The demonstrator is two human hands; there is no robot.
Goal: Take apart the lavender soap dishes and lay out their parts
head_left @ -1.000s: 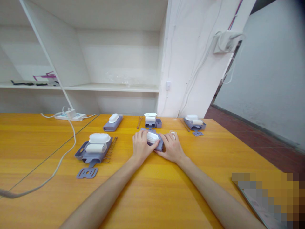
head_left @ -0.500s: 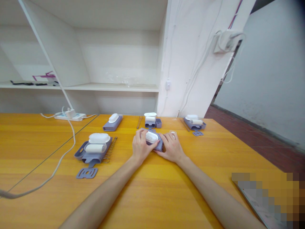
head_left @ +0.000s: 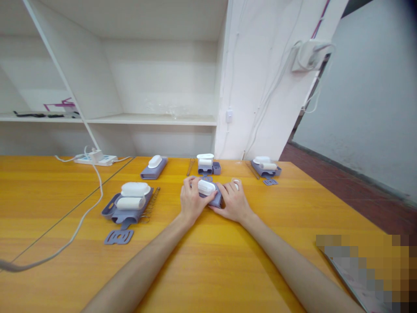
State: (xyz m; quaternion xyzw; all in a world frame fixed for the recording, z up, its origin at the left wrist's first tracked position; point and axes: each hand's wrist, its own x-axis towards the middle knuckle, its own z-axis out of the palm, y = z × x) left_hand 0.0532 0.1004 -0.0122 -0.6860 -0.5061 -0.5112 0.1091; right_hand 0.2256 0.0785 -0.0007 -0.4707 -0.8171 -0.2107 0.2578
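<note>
The left hand (head_left: 191, 198) and the right hand (head_left: 233, 202) are pinching one grey case (head_left: 215, 200) between bent fingers and thumbs, on the table (head_left: 202, 265), well apart from its right edge. Wide room separates it from the left box (head_left: 128, 215). Writing is too small for reading.

Your left hand (head_left: 191, 196) and right hand (head_left: 233, 201) grip a grey-blue case (head_left: 216, 200) topped by a white oval piece (head_left: 206, 187); a similar assembly (head_left: 131, 203) (a coiled spring (head_left: 152, 203) beside it) lies at left on the table (head_left: 208, 269).
</note>
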